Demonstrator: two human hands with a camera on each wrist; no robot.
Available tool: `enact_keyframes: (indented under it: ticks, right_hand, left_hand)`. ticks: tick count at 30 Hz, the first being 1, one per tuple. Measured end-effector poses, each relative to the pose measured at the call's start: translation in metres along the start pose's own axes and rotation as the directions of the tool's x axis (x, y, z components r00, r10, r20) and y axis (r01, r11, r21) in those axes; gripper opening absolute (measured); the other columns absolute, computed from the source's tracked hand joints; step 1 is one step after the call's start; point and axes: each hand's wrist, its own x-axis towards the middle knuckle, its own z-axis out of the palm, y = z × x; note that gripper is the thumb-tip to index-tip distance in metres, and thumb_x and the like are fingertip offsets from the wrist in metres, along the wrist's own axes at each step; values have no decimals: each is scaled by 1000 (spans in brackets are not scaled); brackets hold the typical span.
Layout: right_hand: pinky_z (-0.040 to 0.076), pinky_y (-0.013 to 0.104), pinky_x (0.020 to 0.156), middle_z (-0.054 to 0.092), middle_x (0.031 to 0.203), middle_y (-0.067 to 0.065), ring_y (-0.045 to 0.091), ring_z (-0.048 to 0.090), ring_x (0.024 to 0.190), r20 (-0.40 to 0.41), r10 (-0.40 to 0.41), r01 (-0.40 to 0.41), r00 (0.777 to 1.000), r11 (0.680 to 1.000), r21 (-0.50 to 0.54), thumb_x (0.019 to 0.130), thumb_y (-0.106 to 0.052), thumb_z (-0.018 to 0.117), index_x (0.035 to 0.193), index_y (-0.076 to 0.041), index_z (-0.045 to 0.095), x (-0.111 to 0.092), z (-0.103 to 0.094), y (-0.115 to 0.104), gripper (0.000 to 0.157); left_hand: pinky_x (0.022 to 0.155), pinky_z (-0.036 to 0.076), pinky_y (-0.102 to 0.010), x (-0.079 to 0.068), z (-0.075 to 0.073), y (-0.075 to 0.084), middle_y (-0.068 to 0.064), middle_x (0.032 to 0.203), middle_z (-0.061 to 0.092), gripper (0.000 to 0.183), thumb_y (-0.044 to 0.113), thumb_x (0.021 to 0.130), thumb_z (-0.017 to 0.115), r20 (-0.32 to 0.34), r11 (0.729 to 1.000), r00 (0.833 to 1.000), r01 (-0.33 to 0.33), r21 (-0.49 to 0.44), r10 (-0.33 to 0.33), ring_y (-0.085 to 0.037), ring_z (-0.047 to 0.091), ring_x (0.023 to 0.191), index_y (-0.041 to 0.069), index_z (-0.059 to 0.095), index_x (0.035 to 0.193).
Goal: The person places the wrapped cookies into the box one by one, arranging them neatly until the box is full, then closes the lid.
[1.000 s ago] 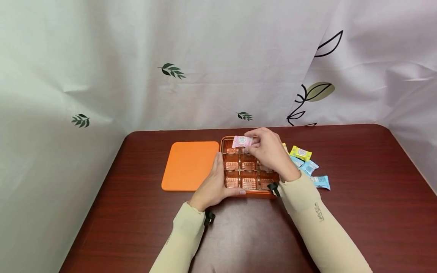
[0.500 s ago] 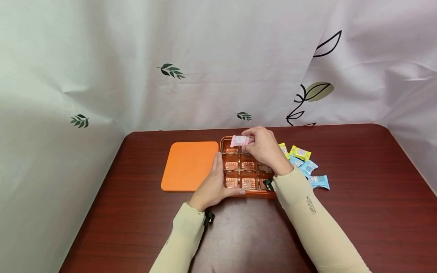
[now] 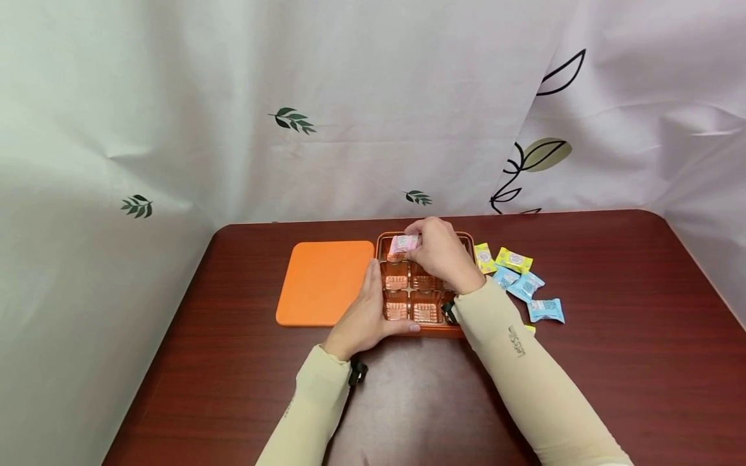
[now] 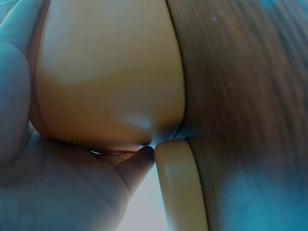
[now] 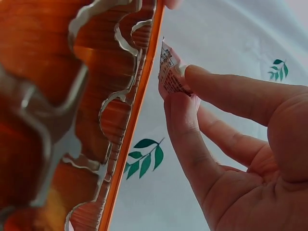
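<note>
My right hand [image 3: 445, 252] pinches a small pink wrapped candy [image 3: 402, 244] between thumb and fingertips over the back left compartment of an orange box [image 3: 440, 332]. The printed back of the candy [image 5: 171, 79] faces the right wrist camera, beyond the divided clear insert. My left hand [image 3: 364, 318] lies at the near left corner of the box, fingers straight along its left side and thumb along its front. Up close in the left wrist view, the box's smooth outer wall [image 4: 110, 62] meets that hand. The right hand hides part of the back compartments.
An orange lid [image 3: 326, 283] lies flat left of the box. Right of it are loose candies: yellow packets [image 3: 514, 260] and blue packets [image 3: 526, 286], with another yellow edge [image 3: 530, 329] peeking past the right sleeve. A white leaf-print cloth [image 3: 361, 162] hangs behind the table.
My right hand has shifted left and slightly down with the pink candy, toward the back left compartment. More of the loose candies on the right now show. The left hand stays put.
</note>
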Motion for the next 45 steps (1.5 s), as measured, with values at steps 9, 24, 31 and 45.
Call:
enact_keyframes:
  ticks: [9, 24, 31, 45]
  right_hand:
    - [53, 42, 86, 68, 120, 18, 30, 63, 98, 43, 15, -12, 999, 997, -71, 86, -7, 78, 123, 3, 69, 7, 6, -3, 39]
    - [48, 44, 101, 65, 129, 16, 31, 58, 122, 142, 81, -62, 987, 989, -134, 88, -8, 76, 126, 0, 68, 20, 11, -8, 39]
    - [48, 43, 102, 63, 132, 15, 30, 58, 122, 193, 94, -62, 977, 984, -166, 89, -7, 76, 128, 1, 66, 24, 14, -10, 41]
    - [42, 42, 109, 60, 135, 16, 31, 51, 130, 269, 39, 30, 962, 968, -248, 93, 2, 61, 130, 2, 65, 28, 22, -13, 38]
  left_hand:
    - [120, 22, -39, 0, 0, -1, -20, 167, -6, 138, 61, 74, 82, -2, 1000, 1000, 6, 5, -6, -21, 1, 153, 1, -8, 159]
    - [120, 22, -39, 2, 1, -1, -21, 167, -5, 139, 60, 74, 83, -13, 1000, 1000, -6, 11, 6, -23, 3, 153, 1, -8, 159]
    - [120, 22, -39, 2, 2, -1, -21, 167, -5, 138, 60, 74, 83, -9, 1000, 1000, -5, 15, 5, -23, 3, 153, 0, -8, 159]
    - [120, 19, -38, 1, 1, 0, -22, 166, -5, 138, 60, 75, 83, -16, 999, 1000, -16, 30, 17, -22, 2, 153, -1, -8, 159]
